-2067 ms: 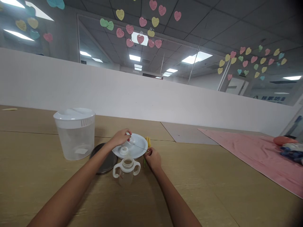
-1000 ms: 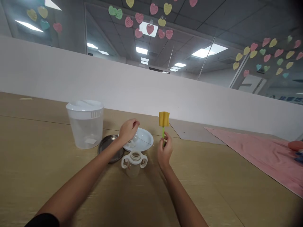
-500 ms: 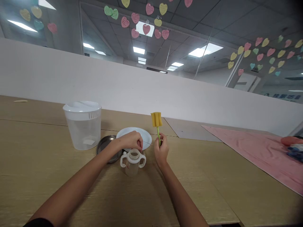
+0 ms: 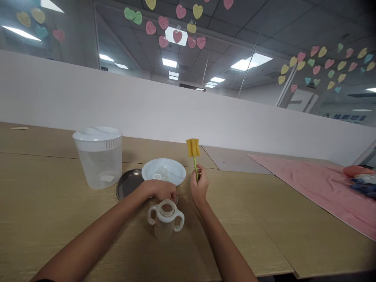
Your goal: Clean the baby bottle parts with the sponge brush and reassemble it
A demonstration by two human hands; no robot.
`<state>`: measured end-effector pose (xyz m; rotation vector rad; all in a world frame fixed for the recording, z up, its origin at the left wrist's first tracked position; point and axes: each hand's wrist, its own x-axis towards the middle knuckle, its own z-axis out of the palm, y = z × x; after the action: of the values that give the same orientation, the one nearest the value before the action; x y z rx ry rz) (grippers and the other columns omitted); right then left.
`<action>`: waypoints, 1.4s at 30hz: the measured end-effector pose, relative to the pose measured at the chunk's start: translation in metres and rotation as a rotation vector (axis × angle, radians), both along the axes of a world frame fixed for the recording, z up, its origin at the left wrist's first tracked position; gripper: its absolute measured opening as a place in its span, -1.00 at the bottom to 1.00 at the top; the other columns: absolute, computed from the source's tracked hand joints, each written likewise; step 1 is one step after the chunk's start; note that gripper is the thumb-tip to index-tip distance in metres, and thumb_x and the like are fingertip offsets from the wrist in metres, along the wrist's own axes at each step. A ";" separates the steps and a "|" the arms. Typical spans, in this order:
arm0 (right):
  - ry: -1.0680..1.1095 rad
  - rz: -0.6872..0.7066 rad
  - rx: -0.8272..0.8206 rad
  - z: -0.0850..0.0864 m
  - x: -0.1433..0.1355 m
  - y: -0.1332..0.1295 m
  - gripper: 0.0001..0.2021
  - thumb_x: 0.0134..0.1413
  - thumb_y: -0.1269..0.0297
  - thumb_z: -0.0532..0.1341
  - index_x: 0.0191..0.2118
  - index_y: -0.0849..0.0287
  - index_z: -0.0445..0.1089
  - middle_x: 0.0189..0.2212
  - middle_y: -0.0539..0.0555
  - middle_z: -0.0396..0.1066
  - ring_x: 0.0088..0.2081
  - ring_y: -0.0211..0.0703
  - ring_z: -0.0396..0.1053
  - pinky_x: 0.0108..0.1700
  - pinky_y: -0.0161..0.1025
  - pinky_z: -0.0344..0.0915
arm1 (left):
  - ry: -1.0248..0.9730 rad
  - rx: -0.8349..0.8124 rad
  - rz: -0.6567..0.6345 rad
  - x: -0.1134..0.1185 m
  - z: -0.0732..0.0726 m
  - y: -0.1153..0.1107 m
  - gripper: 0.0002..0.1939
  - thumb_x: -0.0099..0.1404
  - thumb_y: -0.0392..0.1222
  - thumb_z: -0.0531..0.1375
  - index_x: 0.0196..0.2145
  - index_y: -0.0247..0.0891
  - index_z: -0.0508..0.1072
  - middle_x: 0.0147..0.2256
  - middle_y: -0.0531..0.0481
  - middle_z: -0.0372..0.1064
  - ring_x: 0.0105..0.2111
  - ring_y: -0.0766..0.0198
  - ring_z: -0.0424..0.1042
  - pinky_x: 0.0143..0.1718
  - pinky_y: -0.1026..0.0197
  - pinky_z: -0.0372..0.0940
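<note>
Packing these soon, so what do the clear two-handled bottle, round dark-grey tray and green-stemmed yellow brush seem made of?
Bottle: smooth and see-through, probably plastic, possibly glass.
Tray: soft grey sheen suggests metal.
Brush: matte, grooved head looks like sponge; bright green stem perhaps plastic.

"Is the slim yellow-and-green sponge brush point(image 4: 193, 150) mixed throughout?"

"No: plain yellow head, bright green stem."

"And the clear plastic two-handled bottle point(image 4: 164, 228)?"

"White at collar and handles. There's also a shallow white round dish point(image 4: 175, 166), a dark grey round metal tray point(image 4: 128, 182), and a cloudy-clear plastic bucket point(image 4: 100, 164) with a white lid point(image 4: 98, 134)."

"Any patterns?"

"Fine streaky grain on the tan wooden tabletop point(image 4: 44, 203). The big pink cloth point(image 4: 311, 188) looks plain, while the heart-shaped paper notes point(image 4: 177, 37) mix pink, yellow, green and blue."
</note>
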<state>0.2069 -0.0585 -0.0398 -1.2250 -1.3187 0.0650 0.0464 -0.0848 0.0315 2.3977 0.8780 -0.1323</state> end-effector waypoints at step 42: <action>0.718 0.535 -0.536 -0.014 -0.037 -0.073 -0.87 -0.46 0.42 0.19 -0.58 0.19 0.26 -0.71 -0.14 0.19 -0.64 -0.35 0.16 -0.61 -0.41 0.06 | -1.420 -0.066 0.903 -0.033 -0.005 0.062 -0.60 -0.19 0.00 0.37 -0.58 -0.34 0.31 -0.70 0.12 0.28 -0.68 0.45 0.28 -0.61 0.38 0.20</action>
<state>0.1699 -0.1316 -0.0540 -1.0815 -0.9616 1.1934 0.0139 -0.0231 0.0267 1.2121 0.9797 1.5803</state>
